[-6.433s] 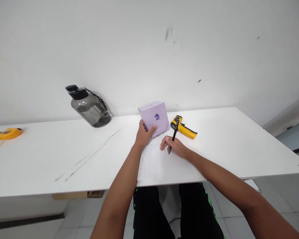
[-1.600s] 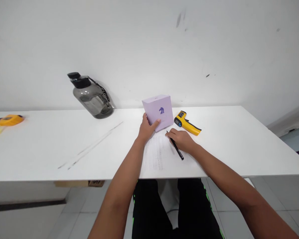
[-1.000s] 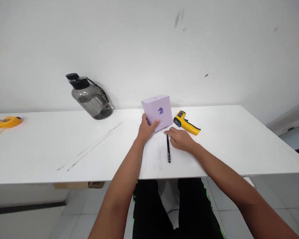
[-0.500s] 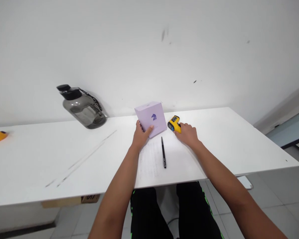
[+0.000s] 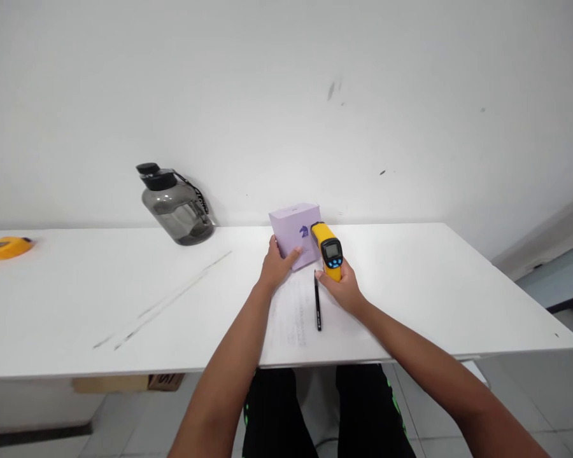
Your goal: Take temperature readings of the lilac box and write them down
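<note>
My left hand (image 5: 277, 266) grips a light purple box (image 5: 291, 230) by its lower left, thumb across the front face. The box has a dark horse-head mark and leans back near the wall. In my right hand (image 5: 342, 286) is a yellow and black infrared thermometer (image 5: 330, 247), held upright by its handle, its small screen and blue buttons facing me. The thermometer's front end is at the box's right side, overlapping it in view; I cannot tell whether they touch. Below, a black pen (image 5: 318, 305) lies on a sheet of paper (image 5: 286, 318) with faint print.
A grey water bottle (image 5: 176, 213) with a black lid and strap stands at the back left by the wall. A yellow tool (image 5: 7, 248), perhaps a tape measure, lies at the far left of the white table (image 5: 410, 286). A cardboard box (image 5: 119, 383) shows underneath.
My right hand has lifted the thermometer from its side and turned it upright toward the box. My left hand still holds the box. The view has shifted a little.
</note>
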A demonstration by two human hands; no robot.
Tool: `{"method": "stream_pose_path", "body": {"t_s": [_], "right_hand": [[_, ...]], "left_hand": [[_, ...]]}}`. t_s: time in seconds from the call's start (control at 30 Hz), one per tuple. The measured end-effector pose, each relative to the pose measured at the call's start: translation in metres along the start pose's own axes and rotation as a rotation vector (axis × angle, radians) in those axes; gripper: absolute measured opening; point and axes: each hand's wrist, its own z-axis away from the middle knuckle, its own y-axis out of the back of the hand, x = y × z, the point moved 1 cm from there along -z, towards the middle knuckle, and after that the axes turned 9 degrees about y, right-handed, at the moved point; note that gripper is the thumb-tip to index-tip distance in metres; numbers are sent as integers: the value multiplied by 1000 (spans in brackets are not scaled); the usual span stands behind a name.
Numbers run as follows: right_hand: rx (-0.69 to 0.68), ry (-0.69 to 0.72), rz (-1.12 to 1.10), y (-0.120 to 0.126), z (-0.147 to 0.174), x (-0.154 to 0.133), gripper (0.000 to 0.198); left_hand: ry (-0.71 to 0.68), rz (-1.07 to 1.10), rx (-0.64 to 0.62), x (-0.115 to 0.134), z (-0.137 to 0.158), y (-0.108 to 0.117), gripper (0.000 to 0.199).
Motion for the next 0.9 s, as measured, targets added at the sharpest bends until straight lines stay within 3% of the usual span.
{"method": "stream_pose_path", "body": {"t_s": [0.2,0.43,0.9], "right_hand": [[-56,-183,-163,-6,-7,20,40],[-84,-144,-103,-6,-5,23,36],[-72,-171,-98,-7,-7,25,36]], "left_hand": [[-4,3,15,-3,-1,-1,92],[-60,28,31,-8,-4,-2,90],[-11,-14,-10,1,3,0,99]]}}
